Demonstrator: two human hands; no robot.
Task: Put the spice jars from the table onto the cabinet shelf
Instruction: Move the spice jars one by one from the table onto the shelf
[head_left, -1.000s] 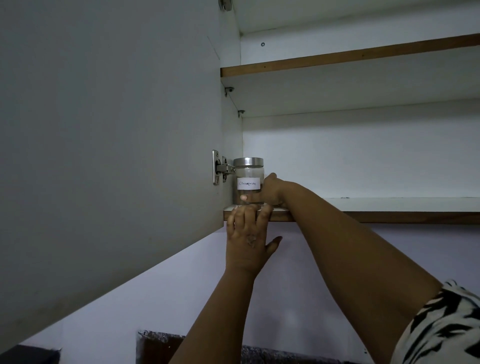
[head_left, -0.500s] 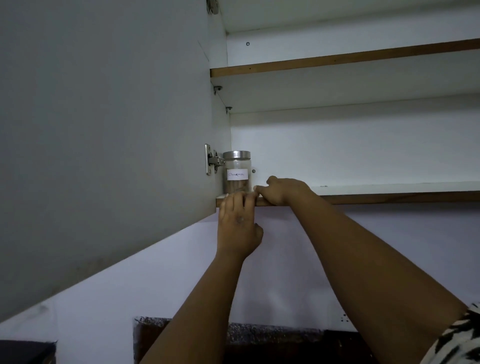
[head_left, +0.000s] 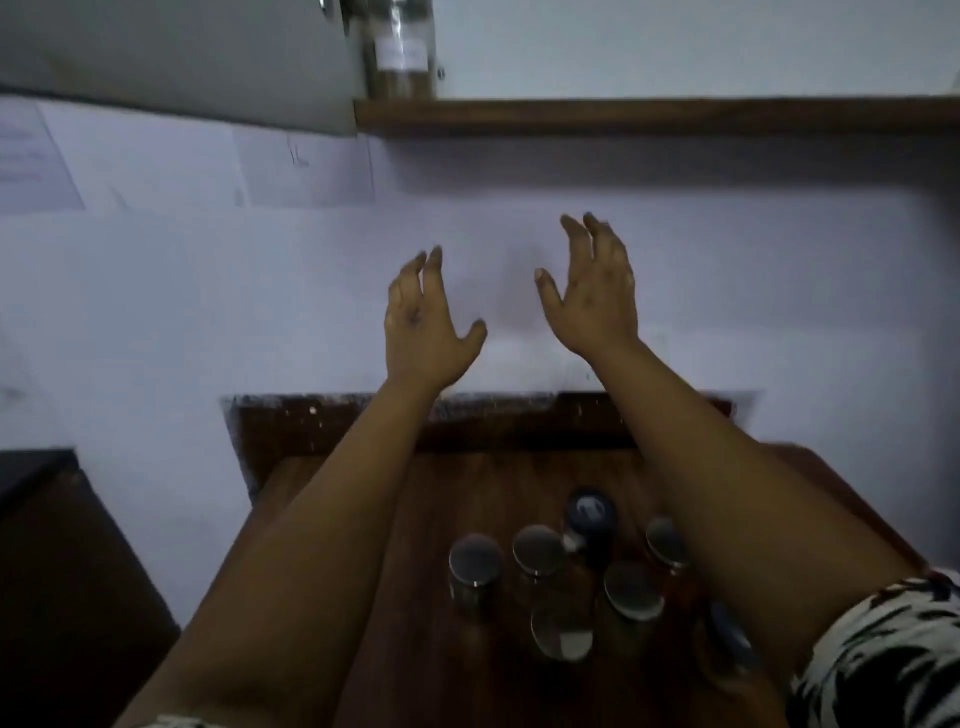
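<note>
While both hands hung raised and holding nothing, left hand (head_left: 423, 319) and right hand (head_left: 597, 293) showed fingers spread, loosely curved. One spice jar (head_left: 402, 52) stood on the cabinet shelf (head_left: 649, 115) above them; remaining jars (head_left: 550, 582) clustered on the bench (head_left: 415, 675) below.

The jar cluster (head_left: 566, 577) crowds the middle of the wooden table (head_left: 322, 499), lids near or touching, so fingers find little gap between them. Left of the cluster the tabletop lies bare. Right of the cluster the right forearm (head_left: 737, 519) covers part of it. Above the cluster, both hands hang apart before plain wall. One jar (head_left: 402, 52) fills the shelf (head_left: 675, 117) corner beside the open door (head_left: 182, 57); rightward the shelf edge runs bare.
</note>
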